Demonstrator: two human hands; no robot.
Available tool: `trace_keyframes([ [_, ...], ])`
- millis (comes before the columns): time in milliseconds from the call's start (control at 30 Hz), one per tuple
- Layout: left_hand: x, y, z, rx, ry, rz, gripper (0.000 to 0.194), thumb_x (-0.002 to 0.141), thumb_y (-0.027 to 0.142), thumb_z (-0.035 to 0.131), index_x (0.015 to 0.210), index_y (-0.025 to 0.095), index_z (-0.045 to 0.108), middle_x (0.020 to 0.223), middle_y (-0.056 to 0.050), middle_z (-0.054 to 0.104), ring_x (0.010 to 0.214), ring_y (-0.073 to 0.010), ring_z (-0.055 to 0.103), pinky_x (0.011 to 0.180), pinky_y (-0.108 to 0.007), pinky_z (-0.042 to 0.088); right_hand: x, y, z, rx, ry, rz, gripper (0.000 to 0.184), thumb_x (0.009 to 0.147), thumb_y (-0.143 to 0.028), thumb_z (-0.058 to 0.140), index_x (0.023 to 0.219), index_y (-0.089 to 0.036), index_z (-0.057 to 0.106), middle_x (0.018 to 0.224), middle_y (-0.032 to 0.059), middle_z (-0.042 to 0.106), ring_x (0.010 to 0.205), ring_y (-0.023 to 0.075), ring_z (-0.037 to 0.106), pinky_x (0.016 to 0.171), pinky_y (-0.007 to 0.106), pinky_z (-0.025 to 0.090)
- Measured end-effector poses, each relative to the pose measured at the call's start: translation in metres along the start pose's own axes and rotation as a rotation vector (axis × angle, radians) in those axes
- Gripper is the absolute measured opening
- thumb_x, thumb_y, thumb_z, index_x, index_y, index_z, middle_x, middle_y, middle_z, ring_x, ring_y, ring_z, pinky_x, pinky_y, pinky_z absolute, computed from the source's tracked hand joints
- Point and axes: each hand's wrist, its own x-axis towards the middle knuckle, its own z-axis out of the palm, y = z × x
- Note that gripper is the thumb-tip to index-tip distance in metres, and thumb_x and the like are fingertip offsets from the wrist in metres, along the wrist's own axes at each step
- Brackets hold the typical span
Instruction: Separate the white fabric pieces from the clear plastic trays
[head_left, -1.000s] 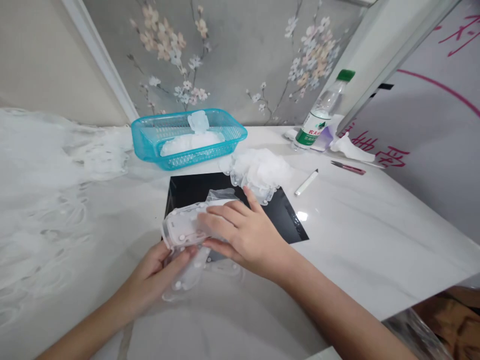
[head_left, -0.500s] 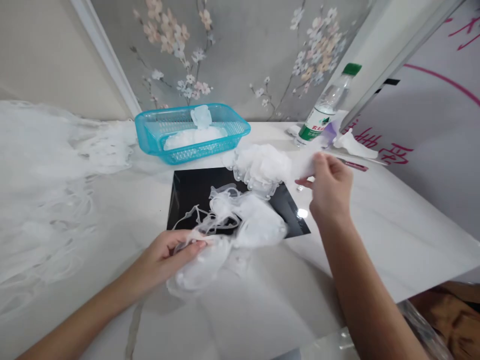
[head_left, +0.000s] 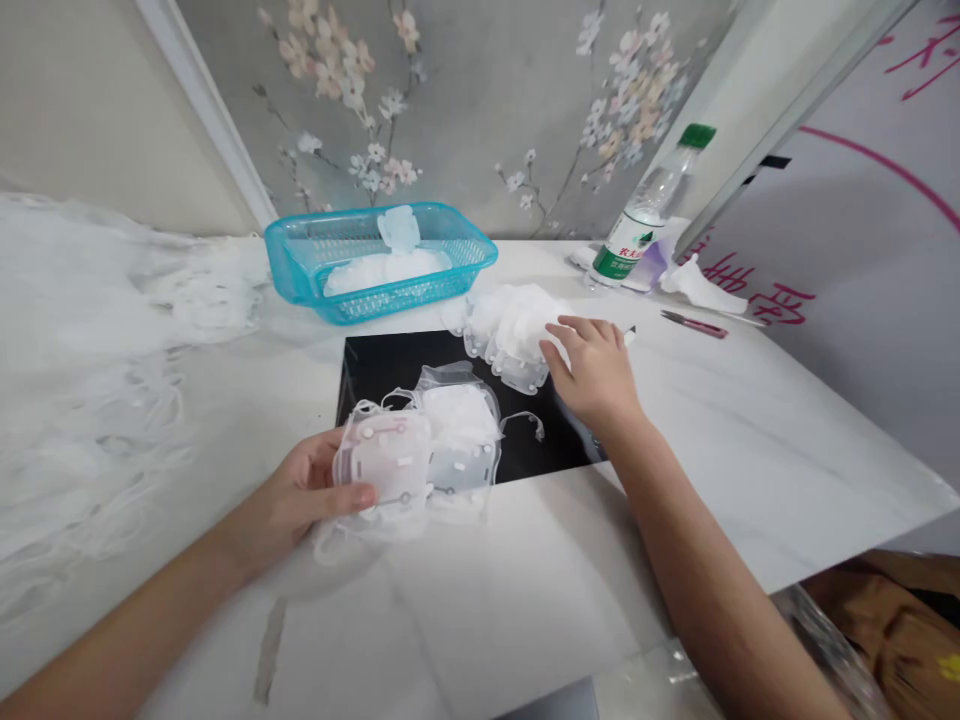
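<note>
The loose heap of white masks (head_left: 508, 322) lies at the far edge of the black mat (head_left: 390, 368), directly under the right hand (head_left: 592, 370), whose spread fingers rest on it. The left hand (head_left: 304, 490) pinches a flat white mask (head_left: 386, 462) on the tabletop (head_left: 750, 440), well apart from the heap.

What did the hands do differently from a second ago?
The right hand let go of the white pieces near the body and moved away to the white pile at the far edge of the black mat, where its fingers now rest. The left hand kept its pinch on the pieces, which now lie spread flatter. The basket, bottle and pen stayed put.
</note>
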Motion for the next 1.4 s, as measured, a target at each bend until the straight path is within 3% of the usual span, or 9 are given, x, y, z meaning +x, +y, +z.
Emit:
trace_keyframes([
  [67, 0.002, -0.001, -0.002, 0.025, -0.047, -0.026, 0.048, 0.058, 0.027, 0.076, 0.104, 0.02, 0.066, 0.077, -0.002, 0.072, 0.069, -0.0194, 0.067, 0.057, -0.02, 0.051, -0.004, -0.029, 0.0, 0.118, 0.007, -0.052, 0.03, 0.089, -0.035, 0.047, 0.105, -0.013, 0.059, 0.108, 0.0137, 0.061, 0.102, 0.028, 0.051, 0.09, 0.048, 0.037],
  [167, 0.007, -0.006, -0.008, 0.037, -0.015, -0.018, 0.047, 0.061, 0.031, 0.077, 0.105, 0.02, 0.065, 0.079, -0.005, 0.072, 0.065, -0.018, 0.066, 0.057, -0.022, 0.051, -0.013, -0.075, -0.003, 0.52, -0.272, -0.269, 0.03, 0.089, -0.038, 0.05, 0.107, -0.015, 0.054, 0.109, 0.0096, 0.061, 0.102, 0.0202, 0.053, 0.09, 0.034, 0.041],
  [300, 0.01, -0.011, -0.011, 0.064, 0.015, 0.098, 0.056, 0.055, 0.044, 0.078, 0.103, 0.02, 0.065, 0.075, -0.004, 0.069, 0.06, -0.0159, 0.061, 0.055, -0.022, 0.049, -0.024, -0.103, 0.001, 0.742, -0.405, -0.166, 0.02, 0.093, -0.033, 0.042, 0.084, -0.017, 0.051, 0.072, -0.0006, 0.056, 0.067, 0.0118, 0.052, 0.068, 0.024, 0.042],
  [567, 0.009, -0.008, 0.003, 0.398, 0.065, 0.1, 0.038, 0.063, 0.033, 0.075, 0.097, 0.018, 0.064, 0.089, -0.004, 0.071, 0.079, -0.0196, 0.064, 0.065, -0.022, 0.05, -0.031, -0.099, 0.009, 0.715, -0.286, -0.014, 0.019, 0.091, -0.033, 0.044, 0.081, -0.018, 0.049, 0.07, -0.0002, 0.054, 0.064, 0.0125, 0.052, 0.062, 0.024, 0.04],
  [667, 0.011, -0.01, -0.001, 0.337, 0.058, 0.106, 0.03, 0.066, 0.034, 0.074, 0.09, 0.018, 0.065, 0.088, -0.004, 0.072, 0.081, -0.0197, 0.065, 0.068, -0.022, 0.051, -0.034, -0.102, 0.01, 0.58, -0.082, -0.002, 0.021, 0.088, -0.035, 0.049, 0.099, -0.017, 0.051, 0.092, 0.0072, 0.06, 0.08, 0.0176, 0.056, 0.074, 0.03, 0.045],
  [733, 0.012, -0.013, -0.006, 0.327, 0.068, 0.119, 0.026, 0.066, 0.035, 0.073, 0.084, 0.018, 0.066, 0.08, -0.004, 0.072, 0.075, -0.0188, 0.066, 0.065, -0.022, 0.051, -0.035, -0.106, 0.008, 0.485, 0.009, -0.129, 0.033, 0.086, -0.037, 0.053, 0.111, -0.016, 0.05, 0.108, 0.0118, 0.058, 0.094, 0.021, 0.055, 0.083, 0.035, 0.044],
  [867, 0.011, -0.019, -0.011, 0.409, 0.157, 0.182, 0.025, 0.068, 0.039, 0.069, 0.075, 0.016, 0.066, 0.067, -0.003, 0.069, 0.06, -0.0165, 0.062, 0.054, -0.022, 0.05, -0.037, -0.116, 0.005, 0.431, -0.151, -0.423, 0.03, 0.087, -0.041, 0.053, 0.103, -0.016, 0.058, 0.1, 0.0075, 0.064, 0.091, 0.0181, 0.056, 0.083, 0.033, 0.043],
  [1100, 0.006, -0.014, 0.001, 0.43, 0.158, 0.275, 0.017, 0.068, 0.032, 0.07, 0.064, 0.017, 0.063, 0.065, -0.002, 0.069, 0.063, -0.0159, 0.063, 0.059, -0.021, 0.051, -0.04, -0.116, 0.006, 0.193, -0.08, -0.517, 0.021, 0.094, -0.02, 0.043, 0.102, -0.015, 0.061, 0.095, 0.0037, 0.068, 0.083, 0.017, 0.057, 0.095, 0.041, 0.034],
  [1400, 0.009, -0.022, -0.007, 0.368, 0.171, 0.278, 0.024, 0.072, 0.041, 0.067, 0.072, 0.017, 0.062, 0.065, 0.0, 0.065, 0.062, -0.0135, 0.058, 0.058, -0.019, 0.046, -0.036, -0.113, 0.004, 0.325, -0.091, -0.52, 0.028, 0.094, -0.032, 0.046, 0.105, -0.011, 0.06, 0.105, 0.0074, 0.066, 0.09, 0.0176, 0.06, 0.085, 0.031, 0.044],
])
